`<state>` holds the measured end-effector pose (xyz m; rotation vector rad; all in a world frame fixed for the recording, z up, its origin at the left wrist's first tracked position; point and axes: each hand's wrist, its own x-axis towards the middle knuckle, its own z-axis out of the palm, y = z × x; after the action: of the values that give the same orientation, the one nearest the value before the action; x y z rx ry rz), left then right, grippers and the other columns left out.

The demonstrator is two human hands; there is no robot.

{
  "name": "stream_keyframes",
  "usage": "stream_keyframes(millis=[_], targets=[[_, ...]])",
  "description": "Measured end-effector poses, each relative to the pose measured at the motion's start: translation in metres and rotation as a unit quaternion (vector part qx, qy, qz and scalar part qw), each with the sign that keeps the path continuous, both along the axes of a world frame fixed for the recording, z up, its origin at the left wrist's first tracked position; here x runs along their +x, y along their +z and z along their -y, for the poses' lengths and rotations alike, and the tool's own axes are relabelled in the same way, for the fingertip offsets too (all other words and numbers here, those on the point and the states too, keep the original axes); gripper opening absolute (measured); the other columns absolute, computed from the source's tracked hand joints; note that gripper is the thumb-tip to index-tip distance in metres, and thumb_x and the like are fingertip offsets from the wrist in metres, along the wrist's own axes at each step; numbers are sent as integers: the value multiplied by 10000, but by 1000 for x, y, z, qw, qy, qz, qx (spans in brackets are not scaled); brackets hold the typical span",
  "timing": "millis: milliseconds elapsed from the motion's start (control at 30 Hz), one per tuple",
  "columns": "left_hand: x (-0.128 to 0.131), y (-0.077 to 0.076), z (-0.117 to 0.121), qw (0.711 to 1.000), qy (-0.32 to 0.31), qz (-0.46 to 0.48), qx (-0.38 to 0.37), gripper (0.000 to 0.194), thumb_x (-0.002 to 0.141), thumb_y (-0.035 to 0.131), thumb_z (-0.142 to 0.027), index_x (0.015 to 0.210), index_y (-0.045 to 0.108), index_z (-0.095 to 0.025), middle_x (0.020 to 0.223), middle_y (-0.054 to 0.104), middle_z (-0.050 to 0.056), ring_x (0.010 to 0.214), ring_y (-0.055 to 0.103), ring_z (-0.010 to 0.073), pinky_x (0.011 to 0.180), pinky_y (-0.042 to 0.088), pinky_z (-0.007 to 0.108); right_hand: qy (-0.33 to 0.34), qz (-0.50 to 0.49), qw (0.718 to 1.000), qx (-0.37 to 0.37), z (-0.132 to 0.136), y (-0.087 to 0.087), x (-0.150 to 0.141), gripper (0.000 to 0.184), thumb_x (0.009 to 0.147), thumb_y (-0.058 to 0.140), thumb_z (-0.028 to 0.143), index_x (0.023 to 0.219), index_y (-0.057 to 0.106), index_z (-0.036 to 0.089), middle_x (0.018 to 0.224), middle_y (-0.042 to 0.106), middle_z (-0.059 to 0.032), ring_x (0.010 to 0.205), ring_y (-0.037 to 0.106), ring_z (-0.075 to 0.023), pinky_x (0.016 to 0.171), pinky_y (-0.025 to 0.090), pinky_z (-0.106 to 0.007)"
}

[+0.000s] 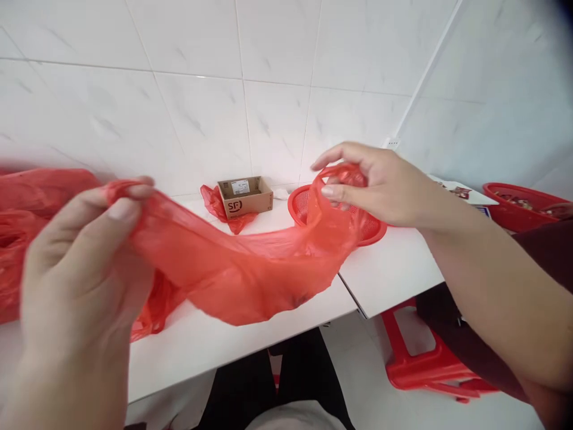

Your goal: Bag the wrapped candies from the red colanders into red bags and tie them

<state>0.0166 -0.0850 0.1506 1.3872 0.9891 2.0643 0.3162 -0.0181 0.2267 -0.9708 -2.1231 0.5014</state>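
Observation:
A red plastic bag (255, 269) hangs stretched between my two hands, sagging in the middle above the white table. My left hand (85, 269) pinches one end of it between thumb and fingers. At the other end, my right hand (364, 179) has the bag's edge looped around its fingers, with thumb and forefinger somewhat apart. Behind the bag on the right stands a red mesh basket (299, 206), partly covered by the bag and my right hand. Whether anything lies inside the basket is hidden.
An opened cardboard box (259, 203) stands by the tiled wall, with red plastic around it. More red bags (45, 185) are heaped at left. On the right are a red basin (514, 209) with contents, a red stool (412, 364) and part of another person (544, 251).

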Motion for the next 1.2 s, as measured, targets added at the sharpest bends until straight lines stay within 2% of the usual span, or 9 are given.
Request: stream_keyframes(millis=[100, 167, 300, 400, 533, 733, 867, 1033, 1200], targets=[[20, 14, -6, 995, -98, 10, -36, 152, 842, 656, -188, 973, 704, -249, 1128, 666, 7, 1087, 614, 205, 968, 504, 396, 18, 3, 1000, -5, -5, 14, -7, 194, 882, 587, 252, 1065, 627, 204, 640, 591, 86, 603, 594, -65, 597, 466, -222], [24, 18, -13, 980, -177, -36, -88, 285, 850, 662, -250, 1132, 646, -282, 1112, 675, 41, 1017, 645, 218, 855, 549, 374, 36, -13, 999, 9, -7, 17, -13, 197, 887, 572, 251, 1073, 621, 210, 660, 598, 91, 641, 613, -73, 628, 475, -241], [28, 24, -32, 923, -289, -162, -197, 496, 837, 676, -343, 1300, 499, -322, 883, 672, 23, 852, 655, 187, 740, 555, 335, 117, 28, 993, 3, -9, 15, -39, 176, 856, 603, 165, 1026, 636, 193, 712, 601, 63, 660, 611, -93, 614, 477, -230], [37, 23, -47, 873, -327, -241, -270, 473, 785, 723, -353, 1211, 539, -260, 786, 614, -1, 700, 609, 147, 652, 531, 298, 186, 48, 981, -9, -9, 10, -69, 182, 855, 575, 125, 1016, 621, 196, 733, 606, 47, 707, 612, -110, 635, 480, -238], [45, 16, -57, 852, -338, -253, -309, 292, 827, 636, -472, 784, 565, -192, 573, 426, -42, 527, 440, 98, 539, 443, 256, 209, 17, 978, -15, -15, -1, -94, 173, 862, 559, 146, 1015, 597, 217, 814, 623, 25, 772, 605, -120, 694, 485, -267], [37, 5, -64, 870, -331, -154, -330, 313, 905, 483, -523, 870, 560, -221, 543, 242, -78, 462, 251, 80, 520, 383, 238, 173, 16, 983, -67, -35, -34, -81, 202, 864, 594, 236, 1065, 574, 224, 947, 610, -9, 868, 579, -141, 775, 483, -314], [31, 0, -69, 885, -310, -125, -325, 298, 915, 478, -496, 866, 557, -213, 547, 437, -48, 494, 395, 93, 562, 421, 241, 150, -7, 985, -86, -25, -45, -69, 122, 883, 547, 209, 1003, 560, 220, 852, 582, 11, 786, 564, -127, 723, 481, -295], [25, 2, -67, 859, -322, -271, -293, 209, 840, 615, -355, 737, 647, -176, 697, 622, 16, 673, 580, 145, 675, 473, 288, 243, -29, 962, -122, -4, -37, -66, 152, 869, 616, 258, 1010, 573, 221, 936, 602, -4, 880, 583, -135, 780, 497, -286], [31, 0, -62, 846, -274, -387, -244, 136, 822, 578, -274, 864, 695, -217, 907, 696, 30, 866, 636, 192, 778, 493, 323, 147, -75, 974, -158, -26, -67, -81, 201, 982, 425, 292, 1112, 566, 232, 1108, 632, -38, 1032, 586, -154, 912, 477, -340]])
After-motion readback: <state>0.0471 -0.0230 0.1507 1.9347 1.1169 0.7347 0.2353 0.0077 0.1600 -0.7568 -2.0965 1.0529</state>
